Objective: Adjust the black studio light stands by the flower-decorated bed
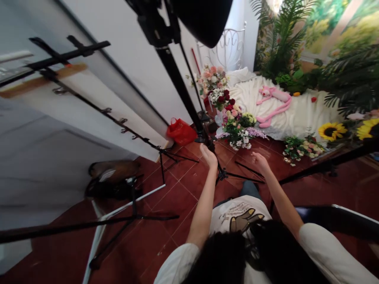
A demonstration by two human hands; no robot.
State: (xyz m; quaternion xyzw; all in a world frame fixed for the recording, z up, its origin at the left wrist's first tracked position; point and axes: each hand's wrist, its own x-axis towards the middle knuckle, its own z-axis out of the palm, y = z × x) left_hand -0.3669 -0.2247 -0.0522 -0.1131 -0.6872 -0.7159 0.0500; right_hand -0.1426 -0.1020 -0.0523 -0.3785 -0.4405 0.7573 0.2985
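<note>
Adjustable black light stand [181, 87] and the wearer's two bare hands, seen from above. The stand leans diagonally across the view, with a dark lamp head [204, 17] at its upper end and spread tripod legs [243, 176] on the red tiled floor [166, 227]. The left hand [209, 157] lies at the lower pole, just below a black collar [201, 138]; its fingers are extended and close together (whether they wrap the pole cannot be told). The right hand [259, 161] is raised to the right of the pole and apart from it, fingers curled inward; whether they pinch anything cannot be told. Left of the pole sits a red plastic bag [181, 132], near a slanting black crossbar [89, 100] fitted with metal clips. Beyond the hands, mixed bouquets [237, 122] border a white draped fabric [304, 114], on which a pink plush toy [276, 94] lies stretched out. Sunflowers [332, 131] stand at the far right.
</note>
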